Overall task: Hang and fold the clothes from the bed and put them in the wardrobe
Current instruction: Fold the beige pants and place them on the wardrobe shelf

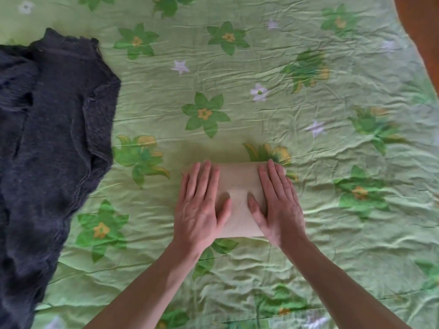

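Both hands, left hand [200, 205] and right hand [278, 203], press flat with straight fingers on a folded beige cloth [238, 186]. At nine o'clock a dark grey sweater [54, 129] lies on the green floral bedspread [308, 103].

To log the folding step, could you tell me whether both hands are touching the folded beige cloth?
Touching. The head view shows the left hand and right hand lying flat on the folded beige cloth.
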Demonstrator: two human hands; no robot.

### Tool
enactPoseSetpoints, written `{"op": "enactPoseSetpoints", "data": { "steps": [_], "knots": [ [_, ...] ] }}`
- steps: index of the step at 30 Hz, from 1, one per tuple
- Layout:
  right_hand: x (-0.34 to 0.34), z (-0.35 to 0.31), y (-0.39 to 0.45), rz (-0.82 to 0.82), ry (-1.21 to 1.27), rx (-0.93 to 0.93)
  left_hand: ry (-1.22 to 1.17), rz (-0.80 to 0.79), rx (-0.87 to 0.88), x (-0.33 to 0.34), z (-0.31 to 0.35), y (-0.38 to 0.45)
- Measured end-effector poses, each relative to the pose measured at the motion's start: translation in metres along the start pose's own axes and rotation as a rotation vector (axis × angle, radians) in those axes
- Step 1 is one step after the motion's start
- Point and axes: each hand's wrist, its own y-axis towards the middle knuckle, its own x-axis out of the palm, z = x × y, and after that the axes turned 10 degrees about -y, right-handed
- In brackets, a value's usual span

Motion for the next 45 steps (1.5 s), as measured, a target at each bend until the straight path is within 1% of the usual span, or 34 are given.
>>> {"op": "enactPoseSetpoints", "data": {
  "steps": [2, 8, 10, 11, 12, 13, 15, 16, 17, 18, 21, 23, 24, 26, 27, 33, 36, 38, 43, 45],
  "knots": [
    [0.004, 0.001, 0.004, -0.011, 0.005, 0.011, 0.016, 0.0, 0.006, 0.007, -0.003, 0.004],
    [-0.002, 0.001, 0.009, -0.06, 0.025, 0.018, 0.07, -0.089, 0.001, 0.007, -0.005, 0.011],
    [-0.008, -0.001, 0.007, -0.063, 0.053, 0.02, 0.075, -0.077, -0.035, 0.0, -0.001, 0.01],
    [-0.01, -0.003, 0.005, -0.061, 0.087, 0.053, 0.073, -0.039, -0.088, -0.003, 0.003, 0.008],
    [-0.014, -0.006, 0.002, -0.062, 0.155, 0.127, 0.049, 0.015, -0.172, -0.007, 0.008, 0.004],
    [-0.018, -0.009, -0.001, -0.073, 0.262, 0.233, -0.008, 0.083, -0.299, -0.01, 0.015, 0.0],
    [-0.028, -0.014, -0.012, -0.09, 0.493, 0.43, -0.26, 0.166, -0.663, -0.014, 0.024, -0.008],
    [-0.031, -0.015, -0.017, -0.092, 0.555, 0.493, -0.381, 0.159, -0.846, -0.018, 0.027, -0.008],
    [-0.036, -0.016, -0.021, -0.1, 0.585, 0.537, -0.465, 0.127, -0.965, -0.021, 0.026, -0.008],
    [-0.04, -0.015, -0.025, -0.12, 0.609, 0.569, -0.522, 0.087, -1.014, -0.026, 0.023, -0.007],
    [-0.048, -0.008, -0.022, -0.251, 0.706, 0.69, -0.732, -0.059, -1.027, -0.047, 0.011, -0.002],
    [-0.057, -0.002, -0.014, -0.354, 0.826, 0.775, -0.859, -0.153, -1.077, -0.057, 0.008, 0.0],
    [-0.06, 0.001, -0.012, -0.407, 0.884, 0.789, -0.915, -0.182, -1.099, -0.061, 0.007, 0.0],
    [-0.065, 0.001, -0.012, -0.503, 0.969, 0.752, -1.013, -0.213, -1.122, -0.066, 0.006, -0.002],
    [-0.066, 0.0, -0.014, -0.521, 0.994, 0.731, -1.054, -0.215, -1.13, -0.068, 0.006, -0.004],
    [-0.073, -0.006, -0.036, -0.443, 1.188, 0.669, -1.223, -0.177, -1.099, -0.085, 0.019, -0.022],
    [-0.096, -0.016, -0.048, -0.378, 1.178, 0.676, -1.283, -0.171, -1.094, -0.109, 0.032, -0.03],
    [-0.12, -0.024, -0.059, -0.343, 1.173, 0.687, -1.3, -0.157, -1.083, -0.132, 0.044, -0.037],
    [-0.21, -0.045, -0.095, -0.224, 1.124, 0.753, -1.392, -0.164, -1.061, -0.201, 0.085, -0.06],
    [-0.247, -0.053, -0.113, -0.199, 1.113, 0.746, -1.417, -0.147, -1.034, -0.228, 0.102, -0.068]
  ]
}}
